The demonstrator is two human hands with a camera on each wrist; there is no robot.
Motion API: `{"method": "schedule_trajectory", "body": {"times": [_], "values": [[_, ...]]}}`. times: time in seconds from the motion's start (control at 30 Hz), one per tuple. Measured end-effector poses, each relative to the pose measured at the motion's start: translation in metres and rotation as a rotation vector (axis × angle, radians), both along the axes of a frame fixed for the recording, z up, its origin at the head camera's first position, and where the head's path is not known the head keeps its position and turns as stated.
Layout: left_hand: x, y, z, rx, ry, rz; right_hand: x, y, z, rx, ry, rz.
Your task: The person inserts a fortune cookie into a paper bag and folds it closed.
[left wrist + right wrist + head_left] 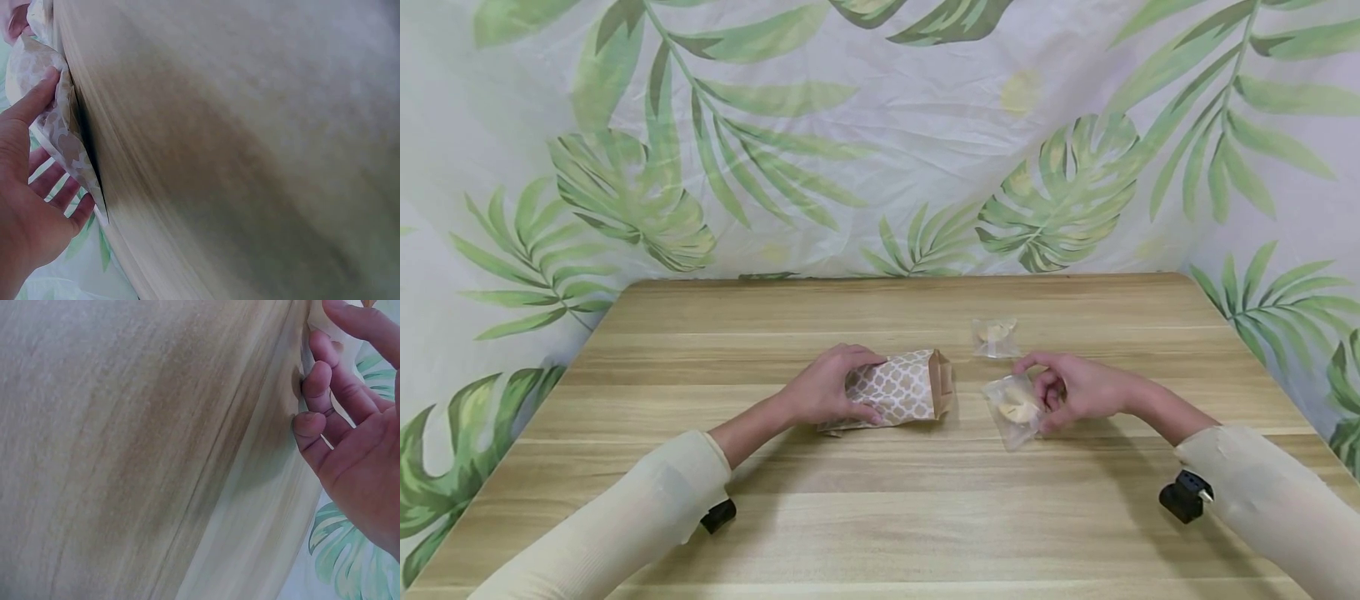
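Note:
My left hand holds a patterned paper bag, thumb on the near side and fingers on the far side. The bag lies on its side, white and tan, its mouth turned right. In the left wrist view the thumb presses the bag. At the right, my right hand grips the right edge of a clear packet holding what looks like a fortune cookie. A second wrapped cookie lies just behind it. In the right wrist view the right hand has curled fingers; the packet is mostly hidden.
Both hands work over a wooden table. A leaf-print cloth hangs behind its far edge. Dark wrist devices sit under both sleeves, the right one showing more fully.

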State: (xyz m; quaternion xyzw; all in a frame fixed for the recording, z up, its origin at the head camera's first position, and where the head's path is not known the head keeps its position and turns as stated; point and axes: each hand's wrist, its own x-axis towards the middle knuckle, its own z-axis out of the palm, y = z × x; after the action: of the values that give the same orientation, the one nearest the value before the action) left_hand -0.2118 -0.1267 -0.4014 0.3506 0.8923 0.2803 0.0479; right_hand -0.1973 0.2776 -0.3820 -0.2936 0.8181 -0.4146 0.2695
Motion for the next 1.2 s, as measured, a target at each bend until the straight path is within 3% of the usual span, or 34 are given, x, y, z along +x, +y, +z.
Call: {"method": "schedule_trajectory", "body": {"times": [0.23,0.4,0.87,1.2], "values": [[-0.001,0.0,0.0,-0.006,-0.002,0.0,0.0,-0.001,0.0,-0.029,-0.006,0.016],[-0.002,0.0,0.0,-0.005,0.007,-0.001,0.0,-0.004,-0.002,-0.065,0.046,0.014],[-0.001,0.0,0.0,-0.01,-0.006,0.0,0.002,-0.021,0.0,-0.09,0.159,-0.104],[0.0,-0.001,-0.001,-0.003,-0.006,0.002,0.001,-0.032,0.002,-0.13,0.161,-0.143]]}}
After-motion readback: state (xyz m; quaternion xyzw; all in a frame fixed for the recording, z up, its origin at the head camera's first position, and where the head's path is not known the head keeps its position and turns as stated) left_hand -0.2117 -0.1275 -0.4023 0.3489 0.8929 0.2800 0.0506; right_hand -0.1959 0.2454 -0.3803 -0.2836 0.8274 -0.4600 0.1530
